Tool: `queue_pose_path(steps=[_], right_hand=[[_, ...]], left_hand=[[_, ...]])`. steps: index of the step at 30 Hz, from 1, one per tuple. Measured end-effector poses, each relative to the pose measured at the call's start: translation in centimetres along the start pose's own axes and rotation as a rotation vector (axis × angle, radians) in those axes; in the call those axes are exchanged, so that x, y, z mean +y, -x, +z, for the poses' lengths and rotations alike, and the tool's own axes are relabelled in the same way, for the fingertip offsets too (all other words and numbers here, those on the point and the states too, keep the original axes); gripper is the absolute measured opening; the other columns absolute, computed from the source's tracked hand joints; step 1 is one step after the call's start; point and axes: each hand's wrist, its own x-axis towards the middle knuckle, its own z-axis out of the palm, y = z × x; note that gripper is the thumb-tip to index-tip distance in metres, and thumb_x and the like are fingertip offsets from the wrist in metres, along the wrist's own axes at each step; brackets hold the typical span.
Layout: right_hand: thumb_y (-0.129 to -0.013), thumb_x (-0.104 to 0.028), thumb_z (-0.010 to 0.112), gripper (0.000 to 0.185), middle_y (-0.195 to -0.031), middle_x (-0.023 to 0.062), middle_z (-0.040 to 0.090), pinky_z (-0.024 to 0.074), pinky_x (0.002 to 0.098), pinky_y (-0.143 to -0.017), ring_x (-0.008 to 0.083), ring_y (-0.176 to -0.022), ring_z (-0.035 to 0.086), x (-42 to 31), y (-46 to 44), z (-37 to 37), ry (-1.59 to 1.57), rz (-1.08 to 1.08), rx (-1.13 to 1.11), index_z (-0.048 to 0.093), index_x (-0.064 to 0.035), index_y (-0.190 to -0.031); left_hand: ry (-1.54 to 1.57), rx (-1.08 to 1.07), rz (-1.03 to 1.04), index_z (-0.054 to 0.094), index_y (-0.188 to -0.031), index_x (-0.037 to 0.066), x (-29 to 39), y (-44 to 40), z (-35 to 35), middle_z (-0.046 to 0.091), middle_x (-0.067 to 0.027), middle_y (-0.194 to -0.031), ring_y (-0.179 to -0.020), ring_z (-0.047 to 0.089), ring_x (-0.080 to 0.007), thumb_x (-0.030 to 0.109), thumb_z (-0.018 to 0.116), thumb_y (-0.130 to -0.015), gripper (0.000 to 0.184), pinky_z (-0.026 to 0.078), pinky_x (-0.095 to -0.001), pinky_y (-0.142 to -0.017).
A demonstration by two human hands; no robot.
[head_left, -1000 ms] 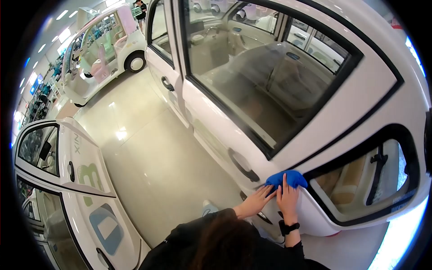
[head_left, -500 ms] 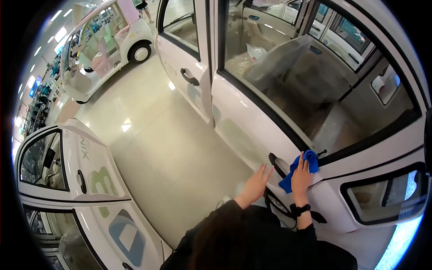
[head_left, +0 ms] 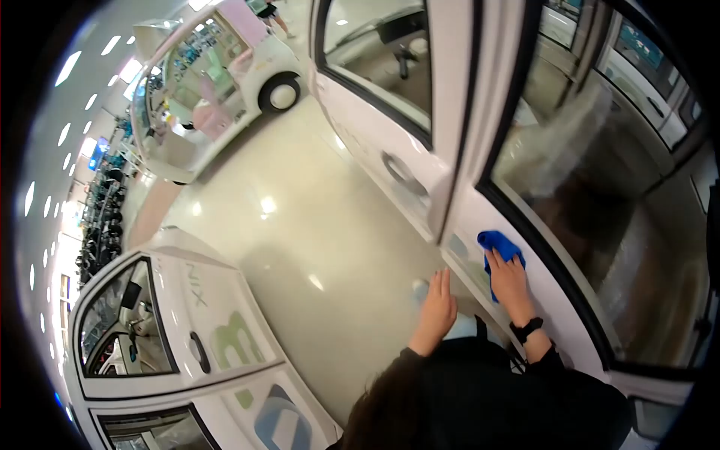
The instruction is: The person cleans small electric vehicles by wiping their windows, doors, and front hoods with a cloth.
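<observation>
Right hand (head_left: 510, 279) holds blue cloth (head_left: 499, 241) against white door panel (head_left: 566, 330); left hand (head_left: 437, 307) empty.
Right fingers bent over cloth, holding it to panel; cloth bunched, top edge sticking out past fingertips, a strip hanging along the hand's left side. Spot is just below the black window trim (head_left: 551, 264), near the gap to the next door. Dark band (head_left: 527, 331) on right wrist. Left fingers straight, nearly together, nothing in them, near the panel; contact unclear. Second white car (head_left: 214, 289) at left, green and blue graphics on side. Open-sided car (head_left: 279, 69) farther off, pink seats. Shiny pale floor (head_left: 315, 240) between.
</observation>
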Motion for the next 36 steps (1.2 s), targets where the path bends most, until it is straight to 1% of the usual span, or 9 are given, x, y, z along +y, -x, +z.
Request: queue_pose_path(steps=[5,10,19,21,23,28,32,34,36], right_hand=[[-0.082,-0.011,0.057,0.047,-0.124,0.0189,0.059,0.033,0.0452,-0.106,0.0319,-0.111,0.057,-5.5,-11.3,3.6,-0.334,-0.092,0.076,0.054,-0.0008,-0.128],[-0.084,-0.014,0.062,0.027,-0.108,0.0213,0.064,0.0488,0.0413,-0.086,0.0371,-0.101,0.06,-11.7,-21.0,1.2,-0.731,-0.221,-0.128,0.068,-0.0059,-0.109],[-0.083,-0.007,0.063,0.02,-0.095,0.0136,0.066,0.0501,0.038,-0.073,0.0329,-0.084,0.063,-27.4,-37.1,0.3,-1.086,-0.653,-0.425,0.069,-0.0069,-0.103],[-0.083,-0.005,0.063,0.022,-0.097,0.0134,0.068,0.0504,0.0357,-0.076,0.0318,-0.086,0.064,-31.7,-40.3,1.2,-1.095,-0.677,-0.439,0.071,-0.0086,-0.104],[-0.082,-0.004,0.064,0.031,-0.1,0.0133,0.067,0.0502,0.0356,-0.077,0.0319,-0.087,0.063,-35.7,-43.8,2.0,-1.121,-0.74,-0.432,0.067,-0.0106,-0.113],[-0.083,-0.004,0.061,0.045,-0.114,0.0177,0.064,0.0511,0.0371,-0.085,0.0344,-0.101,0.063,-43.0,-54.1,0.7,-1.122,-0.671,-0.473,0.056,-0.0097,-0.128],[-0.082,-0.002,0.06,0.048,-0.114,0.0177,0.064,0.0514,0.036,-0.084,0.034,-0.1,0.064,-47.4,-62.8,1.3,-1.074,-0.656,-0.446,0.054,-0.0087,-0.129],[-0.081,0.002,0.061,0.052,-0.111,0.0158,0.066,0.0502,0.031,-0.078,0.0239,-0.093,0.065,-48.8,-65.9,1.3,-1.107,-0.55,-0.353,0.054,-0.0097,-0.131],[-0.08,0.002,0.06,0.052,-0.111,0.0181,0.065,0.0507,0.034,-0.08,0.0287,-0.095,0.064,-49.5,-68.0,1.7,-1.07,-0.484,-0.404,0.053,-0.009,-0.131]], left_hand=[[0.041,0.08,-0.105,0.021,-0.146,-0.004,-6.2,-7.9,-5.8,0.034,-0.0317,-0.142,-0.132,0.035,-0.0459,0.0,0.055,-0.081,0.074,0.035,-0.0466,-0.107],[0.054,0.196,-0.142,0.022,-0.147,-0.004,-11.9,-13.4,-13.9,0.032,-0.0281,-0.146,-0.138,0.03,-0.0413,0.004,0.058,-0.082,0.074,0.027,-0.0439,-0.113],[0.088,0.528,-0.333,0.025,-0.148,0.002,-25.5,-15.0,-28.5,0.037,-0.0235,-0.146,-0.135,0.037,-0.0392,0.0,0.057,-0.079,0.076,0.031,-0.0418,-0.111],[0.458,0.241,-0.58,0.029,-0.147,0.005,-29.3,-15.1,-31.2,0.048,-0.021,-0.139,-0.127,0.047,-0.0391,0.006,0.059,-0.079,0.074,0.037,-0.041,-0.107],[0.403,0.043,-0.56,0.03,-0.145,0.002,-35.7,-15.2,-32.1,0.052,-0.0208,-0.135,-0.125,0.051,-0.0311,0.008,0.057,-0.079,0.072,0.036,-0.0381,-0.108],[0.908,0.207,-0.43,0.041,-0.139,0.002,-40.1,-21.1,-41.9,0.059,-0.0128,-0.121,-0.12,0.053,-0.0221,0.006,0.059,-0.083,0.059,0.039,-0.0356,-0.104],[0.746,0.338,-0.436,0.046,-0.134,0.003,-44.7,-26.0,-48.5,0.062,-0.0097,-0.115,-0.105,0.06,-0.017,0.015,0.066,-0.089,0.05,0.047,-0.0324,-0.094],[0.694,0.354,-0.506,0.048,-0.133,0.006,-43.9,-28.6,-53.3,0.062,-0.0052,-0.097,-0.088,0.06,-0.0111,0.015,0.067,-0.088,0.05,0.049,-0.0268,-0.079],[0.727,0.376,-0.516,0.048,-0.133,0.008,-45.4,-30.3,-54.6,0.061,-0.0034,-0.091,-0.083,0.059,-0.0094,0.015,0.068,-0.087,0.05,0.048,-0.0254,-0.076]])
